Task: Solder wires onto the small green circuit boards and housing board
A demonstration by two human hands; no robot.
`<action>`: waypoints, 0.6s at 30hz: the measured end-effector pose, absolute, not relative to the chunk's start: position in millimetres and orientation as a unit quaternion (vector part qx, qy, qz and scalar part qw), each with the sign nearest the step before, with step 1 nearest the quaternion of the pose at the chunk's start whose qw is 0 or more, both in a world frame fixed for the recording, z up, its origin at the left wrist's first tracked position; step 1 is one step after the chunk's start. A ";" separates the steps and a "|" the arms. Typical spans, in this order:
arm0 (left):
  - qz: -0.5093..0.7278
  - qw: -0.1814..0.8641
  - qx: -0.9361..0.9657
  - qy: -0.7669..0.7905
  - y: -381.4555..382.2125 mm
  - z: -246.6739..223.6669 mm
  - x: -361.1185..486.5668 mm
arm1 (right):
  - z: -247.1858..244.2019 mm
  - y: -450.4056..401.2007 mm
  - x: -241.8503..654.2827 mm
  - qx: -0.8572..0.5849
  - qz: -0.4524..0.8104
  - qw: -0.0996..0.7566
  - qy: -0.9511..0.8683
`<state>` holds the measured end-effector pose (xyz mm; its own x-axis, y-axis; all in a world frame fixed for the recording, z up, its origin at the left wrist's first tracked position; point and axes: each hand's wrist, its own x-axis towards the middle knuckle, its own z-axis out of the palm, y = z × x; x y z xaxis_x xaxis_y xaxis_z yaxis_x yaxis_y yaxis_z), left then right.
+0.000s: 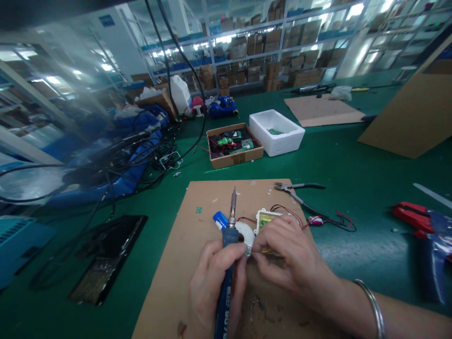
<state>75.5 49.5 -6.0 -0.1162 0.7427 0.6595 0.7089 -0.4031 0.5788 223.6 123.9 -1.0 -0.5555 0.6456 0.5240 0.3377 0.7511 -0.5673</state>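
Note:
My left hand (208, 275) is closed around a soldering iron (231, 235), its bare tip pointing up and away from me. Between its thumb and finger sits a tiny component (248, 251), too small to name. The fingertips of my right hand (291, 247) are pinched together right beside it; what they grip is hidden. Just beyond the hands lie a round white disc (246, 230), a blue cylindrical cell (221, 220) and a white-framed circuit board (263, 217) with red and black wires. My right hand partly covers the board.
A brown board (176, 268) lies under the work. Cutting pliers (300, 193) rest on its far right edge, with red-handled wire strippers (423, 226) farther right. Behind stand a cardboard tray (236, 158) of electronics and a white foam box (282, 141). Cables (141, 160) tangle at left.

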 end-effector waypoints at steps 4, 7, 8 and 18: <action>0.508 0.009 0.666 0.546 49.5 -5.7 75.7 | -3.9 123.5 221.0 -0.309 0.223 0.363 -0.850; 0.508 0.010 0.665 0.547 48.6 -6.5 75.6 | -4.0 123.1 218.7 -0.314 0.222 0.367 -0.847; 0.505 0.009 0.665 0.551 48.0 -6.8 75.6 | -3.8 122.7 218.1 -0.316 0.219 0.368 -0.847; 0.489 0.040 0.662 0.567 42.7 -7.0 75.7 | 0.6 119.3 214.8 -0.309 0.153 0.390 -0.854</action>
